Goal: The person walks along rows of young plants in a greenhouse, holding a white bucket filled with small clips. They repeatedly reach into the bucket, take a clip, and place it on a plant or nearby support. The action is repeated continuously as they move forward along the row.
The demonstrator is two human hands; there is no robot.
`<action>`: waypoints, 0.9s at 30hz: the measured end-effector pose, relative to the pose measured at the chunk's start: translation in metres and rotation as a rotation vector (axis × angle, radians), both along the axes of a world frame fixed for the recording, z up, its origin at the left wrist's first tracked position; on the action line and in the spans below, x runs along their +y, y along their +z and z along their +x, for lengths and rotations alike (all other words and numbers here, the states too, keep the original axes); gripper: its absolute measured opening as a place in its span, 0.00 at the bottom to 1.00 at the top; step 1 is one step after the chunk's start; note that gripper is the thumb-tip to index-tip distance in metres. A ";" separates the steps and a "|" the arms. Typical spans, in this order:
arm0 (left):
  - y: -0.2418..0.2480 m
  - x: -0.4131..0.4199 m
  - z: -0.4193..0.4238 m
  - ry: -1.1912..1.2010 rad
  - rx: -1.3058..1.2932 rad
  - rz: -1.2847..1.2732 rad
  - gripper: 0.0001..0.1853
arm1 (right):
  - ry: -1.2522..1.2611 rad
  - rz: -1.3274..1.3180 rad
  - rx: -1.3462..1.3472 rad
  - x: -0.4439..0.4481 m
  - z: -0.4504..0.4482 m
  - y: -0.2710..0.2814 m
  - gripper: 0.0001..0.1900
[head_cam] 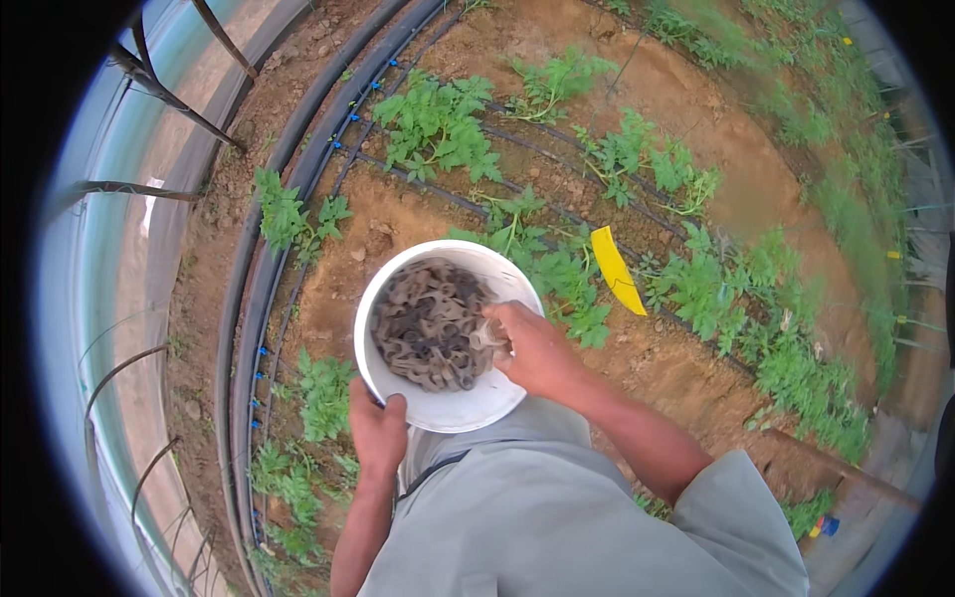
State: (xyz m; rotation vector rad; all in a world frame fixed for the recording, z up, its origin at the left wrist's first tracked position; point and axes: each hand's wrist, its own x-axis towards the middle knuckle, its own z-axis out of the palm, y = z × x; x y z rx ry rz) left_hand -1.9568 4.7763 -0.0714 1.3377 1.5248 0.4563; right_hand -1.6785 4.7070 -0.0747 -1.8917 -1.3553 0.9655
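Note:
A white plastic bucket [470, 410] is tilted towards me in front of my body. Inside lies a heap of small grey-brown curled pieces [433, 324], some ring-shaped; their exact kind is unclear. My left hand [379, 429] grips the bucket's rim at the lower left, thumb over the edge. At the right inner side of the bucket, my right hand [528, 347] pinches a few pale, translucent ring-like pieces [486, 339] between thumb and fingers.
Leafy tomato-like plants [440, 127] grow in brown soil along thin black drip lines [433, 186]. Thick black pipes [250, 313] with blue fittings curve along the left. A yellow strip [618, 270] hangs among the plants. Wooden poles [175, 101] stand by the plastic-sheet wall.

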 end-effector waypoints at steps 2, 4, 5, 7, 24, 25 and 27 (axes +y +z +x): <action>-0.002 -0.002 -0.007 0.065 -0.005 -0.021 0.18 | -0.073 0.128 0.021 0.004 0.025 0.021 0.25; 0.010 -0.003 -0.001 0.156 -0.003 -0.088 0.18 | -0.211 0.173 -0.025 0.015 0.059 0.042 0.22; 0.007 -0.004 -0.001 0.183 -0.017 -0.070 0.18 | -0.315 0.146 -0.082 0.024 0.082 0.049 0.20; 0.003 -0.013 -0.001 0.220 -0.043 -0.049 0.17 | -0.601 0.266 -0.072 0.038 0.135 0.035 0.15; 0.012 -0.032 -0.005 0.441 -0.090 -0.127 0.23 | -0.691 0.267 -0.579 0.131 0.252 -0.059 0.15; 0.012 -0.031 -0.006 0.447 -0.095 -0.126 0.23 | -0.677 0.260 -0.590 0.131 0.254 -0.060 0.15; 0.013 -0.031 -0.007 0.463 -0.107 -0.123 0.23 | -0.645 0.250 -0.611 0.134 0.256 -0.060 0.15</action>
